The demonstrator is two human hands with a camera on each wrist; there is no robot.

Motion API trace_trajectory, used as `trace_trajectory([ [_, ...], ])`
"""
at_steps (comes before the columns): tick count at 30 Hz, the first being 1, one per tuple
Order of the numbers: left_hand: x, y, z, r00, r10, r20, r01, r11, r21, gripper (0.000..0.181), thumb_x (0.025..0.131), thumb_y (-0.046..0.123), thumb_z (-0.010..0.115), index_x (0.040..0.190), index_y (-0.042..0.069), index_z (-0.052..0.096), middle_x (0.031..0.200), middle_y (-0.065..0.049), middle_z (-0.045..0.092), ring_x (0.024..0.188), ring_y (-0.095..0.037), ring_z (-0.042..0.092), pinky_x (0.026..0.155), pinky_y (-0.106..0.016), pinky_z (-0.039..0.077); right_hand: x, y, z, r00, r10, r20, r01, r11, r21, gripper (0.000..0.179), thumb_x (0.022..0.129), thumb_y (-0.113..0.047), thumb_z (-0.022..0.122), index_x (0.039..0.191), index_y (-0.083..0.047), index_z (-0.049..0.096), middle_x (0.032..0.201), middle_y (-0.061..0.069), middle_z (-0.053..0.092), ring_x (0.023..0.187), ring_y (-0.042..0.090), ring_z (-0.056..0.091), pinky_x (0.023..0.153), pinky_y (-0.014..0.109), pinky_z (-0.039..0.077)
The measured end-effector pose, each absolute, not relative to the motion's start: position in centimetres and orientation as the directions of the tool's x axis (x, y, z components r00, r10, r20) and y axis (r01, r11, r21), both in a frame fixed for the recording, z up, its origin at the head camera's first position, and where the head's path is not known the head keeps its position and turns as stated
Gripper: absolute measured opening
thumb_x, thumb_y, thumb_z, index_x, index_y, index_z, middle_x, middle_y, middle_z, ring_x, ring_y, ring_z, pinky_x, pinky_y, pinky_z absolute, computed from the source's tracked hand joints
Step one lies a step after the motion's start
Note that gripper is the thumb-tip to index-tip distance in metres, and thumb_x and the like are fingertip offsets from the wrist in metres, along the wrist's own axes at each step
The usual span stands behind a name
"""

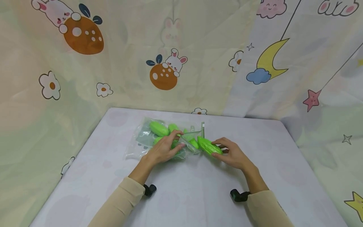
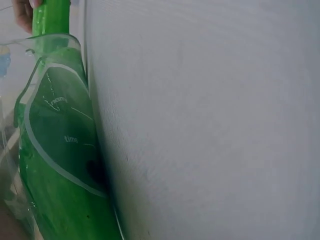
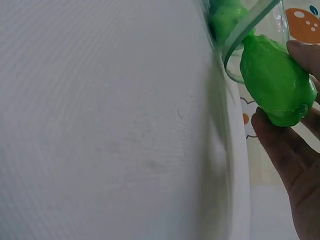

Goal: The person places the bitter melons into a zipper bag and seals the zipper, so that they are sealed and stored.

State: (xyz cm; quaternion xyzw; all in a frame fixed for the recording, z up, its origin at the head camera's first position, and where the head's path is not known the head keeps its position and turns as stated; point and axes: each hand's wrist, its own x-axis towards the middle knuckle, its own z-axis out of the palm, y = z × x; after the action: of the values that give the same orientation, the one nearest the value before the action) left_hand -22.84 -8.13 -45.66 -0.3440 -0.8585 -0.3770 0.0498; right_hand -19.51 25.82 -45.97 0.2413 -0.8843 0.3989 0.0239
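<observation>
A clear zip bag (image 1: pixel 136 151) lies on the table with several green vegetables (image 1: pixel 158 128) inside. My left hand (image 1: pixel 163 149) holds the bag near its mouth, thumb and fingers on the plastic. In the left wrist view, a dark green label (image 2: pixel 65 125) on the bag covers part of a vegetable. My right hand (image 1: pixel 231 154) grips the blunt end of a ridged green vegetable, like a bitter melon (image 1: pixel 208 145). Its pointed end is at the bag's mouth. In the right wrist view, this bitter melon (image 3: pixel 275 80) sits between thumb and fingers, beside the bag's rim (image 3: pixel 250 25).
The table (image 1: pixel 181 195) has a pale cloth and its back edge lies just behind the bag. A printed curtain (image 1: pixel 198 78) hangs around the back and sides. Small black devices (image 1: pixel 239 195) are strapped at both wrists.
</observation>
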Motion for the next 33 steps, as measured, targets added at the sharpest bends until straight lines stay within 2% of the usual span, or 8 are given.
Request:
trace_trajectory([
  [9,-22.83,-7.81,-45.50,-0.755,0.565,0.332,0.629,0.485,0.607,0.047,0.104,0.039,0.060,0.144,0.017,0.045,0.134,-0.011,0.067,0.124,-0.028,0.065,0.101,-0.051,0.052,-19.62,25.71,-46.03,-0.890,-0.414,0.190,-0.410,0.547,-0.730,0.039,0.091,-0.027,0.081,0.126,-0.015,0.069,0.127,0.008,0.068,0.104,0.029,0.071,0.084,0.036,0.060],
  [20,-22.98,-7.55,-45.39,-0.741,0.570,0.355,0.650,0.478,0.590,0.047,0.104,0.039,0.061,0.142,0.017,0.046,0.133,-0.011,0.068,0.123,-0.026,0.065,0.101,-0.049,0.052,-19.92,25.30,-45.86,-0.904,-0.381,0.196,-0.399,0.584,-0.707,0.043,0.091,-0.026,0.080,0.130,-0.010,0.069,0.127,0.009,0.065,0.107,0.032,0.069,0.085,0.040,0.060],
  [28,-23.01,-7.46,-45.47,-0.728,0.576,0.373,0.669,0.475,0.571,0.046,0.103,0.036,0.063,0.141,0.017,0.046,0.130,-0.012,0.069,0.119,-0.030,0.067,0.100,-0.049,0.053,-20.18,25.07,-45.96,-0.903,-0.403,0.145,-0.367,0.555,-0.746,0.058,0.087,-0.022,0.084,0.138,-0.006,0.063,0.132,0.011,0.059,0.114,0.035,0.066,0.094,0.047,0.057],
  [33,-23.02,-7.45,-45.46,-0.728,0.577,0.369,0.668,0.479,0.570,0.046,0.103,0.036,0.063,0.141,0.016,0.047,0.131,-0.010,0.069,0.120,-0.029,0.066,0.100,-0.050,0.052,-20.26,24.87,-45.95,-0.896,-0.423,0.138,-0.367,0.528,-0.765,0.062,0.087,-0.020,0.085,0.142,-0.005,0.060,0.133,0.013,0.056,0.119,0.037,0.062,0.097,0.051,0.055],
])
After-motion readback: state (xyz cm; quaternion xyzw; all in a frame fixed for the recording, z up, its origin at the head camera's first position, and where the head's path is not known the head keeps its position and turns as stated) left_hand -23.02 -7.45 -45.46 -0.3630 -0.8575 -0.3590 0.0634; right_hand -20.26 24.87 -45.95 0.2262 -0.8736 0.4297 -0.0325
